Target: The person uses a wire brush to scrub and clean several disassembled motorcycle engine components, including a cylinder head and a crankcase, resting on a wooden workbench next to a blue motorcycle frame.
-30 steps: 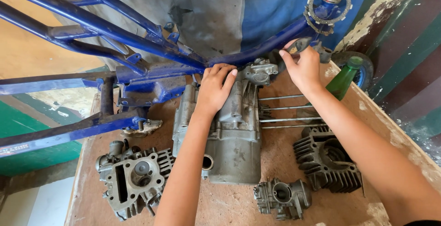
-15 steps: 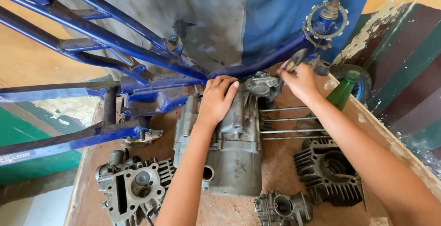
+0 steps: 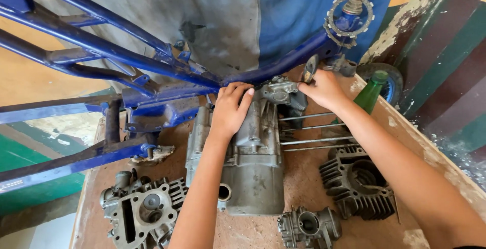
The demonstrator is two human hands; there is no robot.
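Blue tube frame (image 3: 101,51) spans the left and top, lower rails crossing over the left edge of the wooden bench (image 3: 298,178) and boxing in the work from that side. Grey and blue cloth (image 3: 243,21) hangs behind. Grey engine case (image 3: 253,163) lies mid-bench, top end tucked right under the frame joint, four long studs (image 3: 314,132) sticking out to the right.

Finned cylinder (image 3: 359,183) sits right of the case, just below the studs. Cylinder head (image 3: 139,211) at lower left, near the case. Carburettor (image 3: 309,226) at the bottom edge, between case and cylinder. Green bottle (image 3: 369,94) behind the right forearm, leaning by a small wheel (image 3: 390,82). Toothed ring (image 3: 349,13) hangs on the frame post at top right.

Left hand (image 3: 230,109) flat on the upper case, fingers spread narrow, pressing, gripping nothing. Right hand (image 3: 324,89) pinched around a dark lever (image 3: 310,68) by the small metal fitting (image 3: 281,89) on the case top; fingertips touching the fitting. Frame tube crowds directly above both hands.
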